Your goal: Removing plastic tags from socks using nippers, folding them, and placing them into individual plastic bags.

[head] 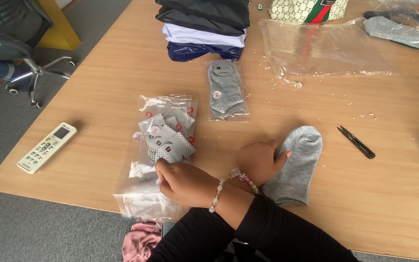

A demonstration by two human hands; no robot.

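My arms are crossed. My left hand [259, 161] lies on the heel end of a loose grey ankle sock [297, 162] that lies flat on the wooden table [107, 82], with the thumb pressing on the fabric. My right hand [184, 183] reaches across to the left, and its fingertips pinch a grey checkered card tag [166, 156] at the near edge of a small heap of such tags [167, 135]. The heap rests on a stack of clear plastic bags [144, 191]. Both wrists wear bead bracelets, and the sleeves are black.
A bagged grey sock [225, 90] lies beyond the tags, with folded clothes [203, 29] stacked behind it. Black snips [356, 142] lie right of the loose sock. Also here: a large clear bag [326, 48], a white remote [47, 147], an office chair [10, 43] and pink cloth [139, 242].
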